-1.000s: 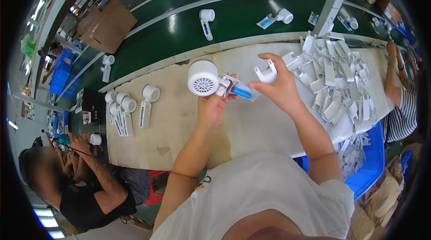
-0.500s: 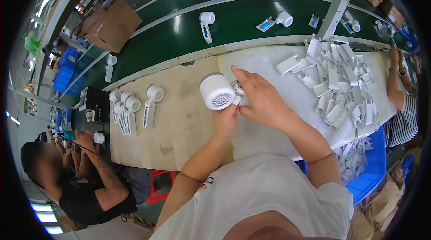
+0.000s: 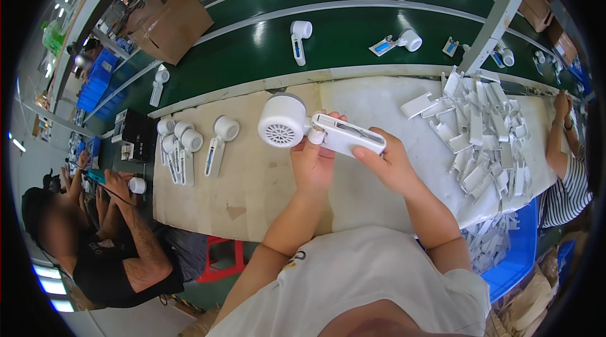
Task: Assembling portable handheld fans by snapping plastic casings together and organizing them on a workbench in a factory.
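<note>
Above the table I hold a white handheld fan (image 3: 283, 124) sideways. Its round, grilled head points left and its long handle runs to the right. My left hand (image 3: 314, 165) is closed round the fan near the joint between head and handle, with fingertips showing behind it. My right hand (image 3: 390, 161) grips the handle's far end, thumb in front and the other fingers partly hidden. A dark slot runs along the handle's upper face.
Several similar fans (image 3: 183, 147) lie at the table's left. A heap of white plastic covers (image 3: 470, 132) covers its right, above a blue bin (image 3: 521, 242). Beyond runs a green conveyor (image 3: 246, 53) carrying more fans. People work at left (image 3: 136, 255) and right (image 3: 568, 160).
The handle, largely hidden by my right hand before, now shows stretched out to the right. My right hand has moved from beside the joint to the handle's end. The fan head has shifted left.
</note>
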A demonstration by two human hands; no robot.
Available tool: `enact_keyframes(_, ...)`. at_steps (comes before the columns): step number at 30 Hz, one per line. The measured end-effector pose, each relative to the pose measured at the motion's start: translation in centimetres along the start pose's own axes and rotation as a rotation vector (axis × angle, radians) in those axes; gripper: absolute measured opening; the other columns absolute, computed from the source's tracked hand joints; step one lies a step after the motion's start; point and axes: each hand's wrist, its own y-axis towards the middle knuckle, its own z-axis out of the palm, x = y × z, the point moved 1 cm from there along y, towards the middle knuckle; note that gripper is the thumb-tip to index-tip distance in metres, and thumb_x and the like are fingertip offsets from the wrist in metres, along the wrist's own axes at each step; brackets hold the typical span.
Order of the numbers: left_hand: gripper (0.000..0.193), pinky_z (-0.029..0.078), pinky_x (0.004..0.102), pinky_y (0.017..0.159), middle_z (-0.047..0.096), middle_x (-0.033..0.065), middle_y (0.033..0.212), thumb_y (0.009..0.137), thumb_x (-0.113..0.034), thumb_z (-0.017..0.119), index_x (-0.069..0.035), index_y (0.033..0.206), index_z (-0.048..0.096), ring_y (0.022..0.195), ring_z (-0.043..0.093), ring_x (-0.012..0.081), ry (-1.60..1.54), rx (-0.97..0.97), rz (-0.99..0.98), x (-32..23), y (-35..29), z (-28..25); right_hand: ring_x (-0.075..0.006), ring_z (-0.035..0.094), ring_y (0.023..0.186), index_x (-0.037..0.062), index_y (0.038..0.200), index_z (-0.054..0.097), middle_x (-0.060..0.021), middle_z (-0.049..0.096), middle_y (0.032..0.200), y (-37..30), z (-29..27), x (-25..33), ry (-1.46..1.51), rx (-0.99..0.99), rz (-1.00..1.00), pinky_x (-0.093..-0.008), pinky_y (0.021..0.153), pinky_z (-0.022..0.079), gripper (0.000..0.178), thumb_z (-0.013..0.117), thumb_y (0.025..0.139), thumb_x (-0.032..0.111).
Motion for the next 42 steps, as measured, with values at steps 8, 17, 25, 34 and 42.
enact_keyframes(8, 0.022, 0.05, 0.0393, 0.087, 0.063, 0.0113, 0.1, 0.085, -0.007, 0.057, 0.002, 0.105, 0.057, 0.095, 0.061, 0.025, 0.062, -0.14, 0.028, -1.4, 1.5, -3.8, -0.0147, 0.051, 0.053, 0.0008, 0.071, 0.059, -0.0062, 0.056, 0.059, 2.9, 3.3, -5.2, 0.031, 0.094, -0.06, -0.0286, 0.05, 0.041, 0.032, 0.067, 0.08, 0.031)
enact_keyframes(17, 0.034, 0.042, 0.0445, 0.081, 0.06, 0.0088, 0.085, 0.063, -0.017, 0.07, -0.005, 0.093, 0.062, 0.088, 0.055, 0.0318, 2.156, -0.103, 0.242, -13.9, 1.4, -14.9, -0.0325, 0.045, 0.118, 0.0155, 0.116, 0.058, -0.0196, 0.043, 0.131, 17.2, 5.9, -11.0, -0.616, 0.294, -0.196, -0.0372, 0.095, 0.04, 0.038, 0.062, 0.08, 0.027)
enact_keyframes(25, 0.045, 0.034, 0.048, 0.093, 0.05, 0.0151, 0.107, 0.058, -0.011, 0.07, 0.0, 0.098, 0.055, 0.108, 0.042, 0.0384, 2.358, -0.274, 0.321, -17.8, 2.5, -19.2, -0.0388, 0.037, 0.123, 0.0221, 0.116, 0.058, -0.0186, 0.038, 0.135, 28.5, 11.7, -13.9, -0.768, 0.02, -0.27, -0.0419, 0.1, 0.035, 0.037, 0.062, 0.08, 0.029)
enact_keyframes(34, 0.062, 0.024, 0.0521, 0.102, 0.043, 0.0194, 0.129, 0.061, -0.008, 0.062, 0.001, 0.119, 0.042, 0.123, 0.031, 0.0437, 2.328, -0.283, 0.454, -17.2, 2.0, -17.9, -0.0363, 0.023, 0.133, 0.0248, 0.138, 0.032, -0.0132, 0.03, 0.142, 28.4, -11.6, -12.2, -1.322, 0.124, 0.193, -0.0469, 0.105, 0.028, 0.083, 0.068, 0.063, 0.018)
enact_keyframes(42, 0.022, 0.045, 0.0293, 0.085, 0.063, 0.0092, 0.098, 0.081, -0.008, 0.06, 0.0, 0.101, 0.061, 0.096, 0.06, 0.0178, 1.226, 0.135, -0.26, -6.7, 3.3, -12.4, -0.0292, 0.044, 0.114, 0.0132, 0.119, 0.049, -0.009, 0.05, 0.116, 20.0, -14.5, -8.5, -1.585, 0.126, -0.442, -0.0401, 0.101, 0.033, 0.058, 0.066, 0.065, 0.001)
